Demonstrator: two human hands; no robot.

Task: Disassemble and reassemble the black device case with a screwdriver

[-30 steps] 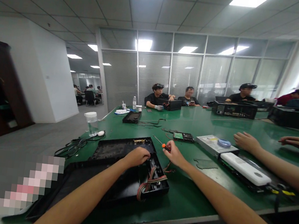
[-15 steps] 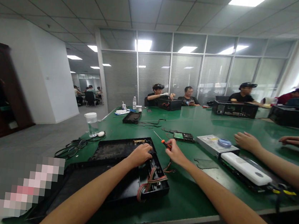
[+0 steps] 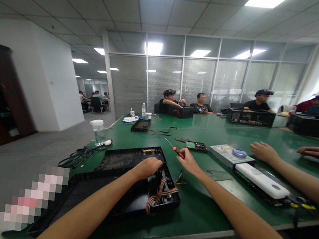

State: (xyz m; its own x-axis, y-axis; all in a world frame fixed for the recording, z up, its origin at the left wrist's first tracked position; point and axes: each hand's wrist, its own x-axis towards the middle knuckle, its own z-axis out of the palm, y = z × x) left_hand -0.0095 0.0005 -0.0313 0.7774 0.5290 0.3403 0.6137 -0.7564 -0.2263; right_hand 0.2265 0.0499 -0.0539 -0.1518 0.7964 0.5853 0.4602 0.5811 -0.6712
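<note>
My left hand is curled, resting on the inside of an opened black computer case that lies flat on the green table. What its fingers hold is hidden. A red and grey ribbon cable loops out of the case near its right end. My right hand grips a screwdriver with an orange and black handle, its shaft pointing up and away to the left, just right of the case.
A silver optical drive with a blue tape roll and a white device lie to the right, beside another person's hands. A circuit board, cables, a plastic jar and seated people stand beyond.
My right hand has lifted the screwdriver slightly up and away from the case. My left hand has shifted a little on the case's inside.
</note>
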